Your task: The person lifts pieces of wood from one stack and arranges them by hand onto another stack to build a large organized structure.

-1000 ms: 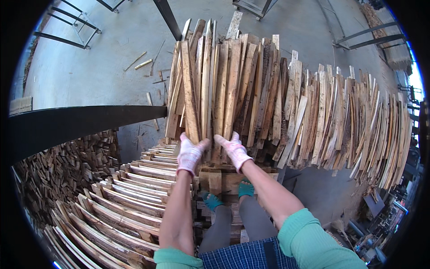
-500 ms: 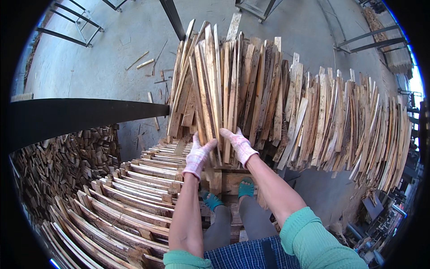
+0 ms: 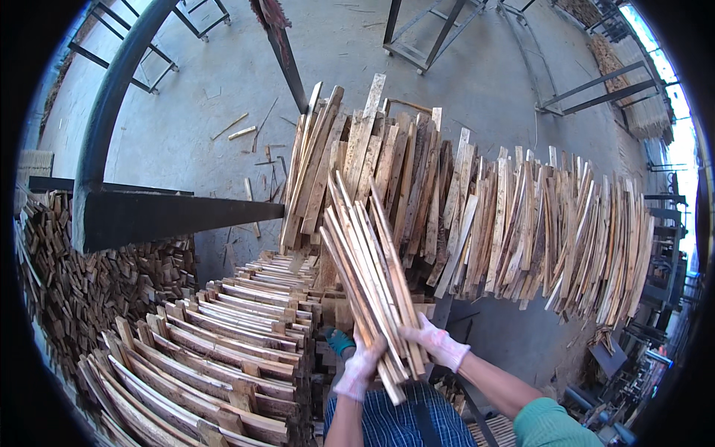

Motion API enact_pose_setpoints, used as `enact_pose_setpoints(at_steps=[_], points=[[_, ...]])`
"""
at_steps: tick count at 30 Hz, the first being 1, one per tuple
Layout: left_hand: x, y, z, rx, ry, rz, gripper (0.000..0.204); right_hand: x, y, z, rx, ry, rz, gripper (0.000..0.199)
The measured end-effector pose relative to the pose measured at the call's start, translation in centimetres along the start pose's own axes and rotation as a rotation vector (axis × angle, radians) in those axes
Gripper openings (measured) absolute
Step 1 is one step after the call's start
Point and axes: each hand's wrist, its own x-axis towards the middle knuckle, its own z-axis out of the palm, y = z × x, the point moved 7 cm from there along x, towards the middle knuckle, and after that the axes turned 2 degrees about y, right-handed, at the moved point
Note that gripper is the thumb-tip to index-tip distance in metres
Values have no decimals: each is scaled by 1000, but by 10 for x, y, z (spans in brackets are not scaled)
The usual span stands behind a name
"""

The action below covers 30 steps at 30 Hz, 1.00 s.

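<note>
A loose bundle of long, narrow, pale-and-brown wooden strips (image 3: 372,268) is slanting in front of the person's body, its near ends overlapping a blue checked apron (image 3: 395,421) in view and its far ends overlapping a heaped row; whether those ends are touching the row, I cannot tell. The left hand (image 3: 363,366), in a pinkish-white glove, is gripping the near part from the left, and the right hand (image 3: 438,343), gloved alike, is holding it from the right, the fingers of both clamping on the strips. Judging by how things are lying, one handful is being gathered, while a long row of rough brown and pale wooden strips (image 3: 514,223) is remaining loose beyond and to the right. To the left, a layered stack of wooden strips (image 3: 223,339) is standing in fairly regular order. Farther left, a dense heap of short brown wood pieces (image 3: 119,287) is lying below a black metal beam (image 3: 171,222). I am making out no container around the wood; open dark metal frames (image 3: 424,56) are standing on the grey concrete floor (image 3: 201,97).
</note>
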Motion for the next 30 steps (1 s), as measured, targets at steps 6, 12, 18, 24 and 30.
enact_pose_setpoints(at_steps=[6,12,18,24,30], points=[[7,22,4,124,106,178,117,13,19,11,89,-15,-9,93],[-77,17,28,352,59,251,131,-82,13,31,191,38,33,76],[-146,-10,60,498,-76,251,129,-190,8,37,161,149,-88,61],[-276,56,129,826,-99,577,126,-310,-59,72,86,172,-436,61],[-448,107,138,781,28,806,122,-334,-104,75,-76,66,-610,80]])
